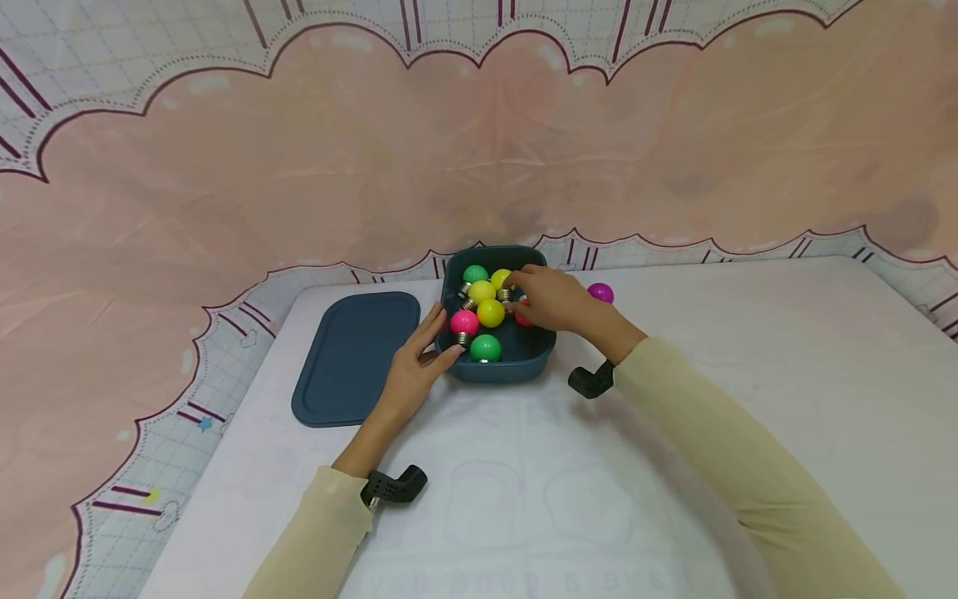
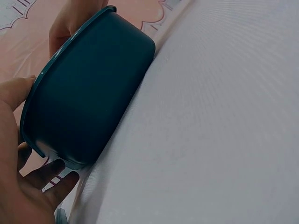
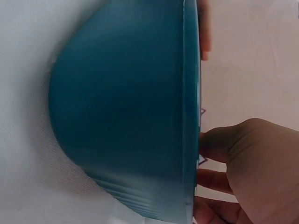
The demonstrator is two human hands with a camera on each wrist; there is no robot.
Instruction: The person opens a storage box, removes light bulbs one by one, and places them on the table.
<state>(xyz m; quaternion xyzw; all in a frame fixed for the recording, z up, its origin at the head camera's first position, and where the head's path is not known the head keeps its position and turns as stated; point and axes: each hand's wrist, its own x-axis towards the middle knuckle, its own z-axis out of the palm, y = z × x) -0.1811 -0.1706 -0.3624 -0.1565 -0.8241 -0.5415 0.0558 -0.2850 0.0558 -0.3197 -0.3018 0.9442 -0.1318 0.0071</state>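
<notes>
A dark teal box stands on the white table and holds several coloured bulbs: green, pink, yellow. My left hand rests with straight fingers against the box's left front corner, thumb by the rim. In the left wrist view the left hand lies beside the box. My right hand reaches into the box from the right, fingers curled over a red bulb that is mostly hidden. The right wrist view shows that hand over the box rim.
The box's flat teal lid lies on the table to the left of the box. A magenta bulb sits on the table just right of the box. A pink patterned cloth hangs behind the table.
</notes>
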